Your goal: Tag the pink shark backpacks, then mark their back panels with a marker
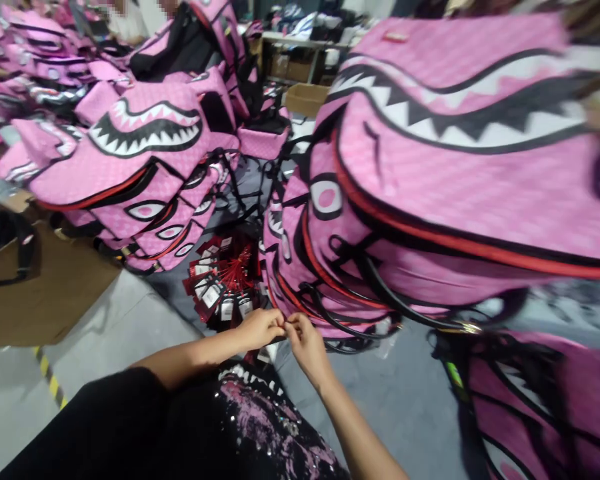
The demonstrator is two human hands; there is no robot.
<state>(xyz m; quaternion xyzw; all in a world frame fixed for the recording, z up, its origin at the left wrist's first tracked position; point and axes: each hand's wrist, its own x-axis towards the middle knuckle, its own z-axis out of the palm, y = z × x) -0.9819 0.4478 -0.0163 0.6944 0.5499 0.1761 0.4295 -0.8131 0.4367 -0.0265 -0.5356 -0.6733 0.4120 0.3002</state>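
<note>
My left hand (pixel 266 328) and my right hand (pixel 305 339) meet in front of my shirt, fingertips pinched together at one spot. A dark red hang tag with a white label (pixel 265 355) shows just under them and appears to hang from the pinched fingers; its cord is too small to see. Just beyond my left hand, several red and black hang tags (pixel 211 293) lie fanned out, their red cords bunched in the middle. Right of the tags stands a stack of pink shark-mouth bags (pixel 325 267) with black handles, close to my right hand.
Another stack of pink bags (pixel 150 180) stands at the left, beside a brown cardboard box (pixel 45 287). A pink and black bag (pixel 540 400) lies at the lower right on the grey table surface (pixel 370 393). More bags and a person (pixel 127 23) are farther back.
</note>
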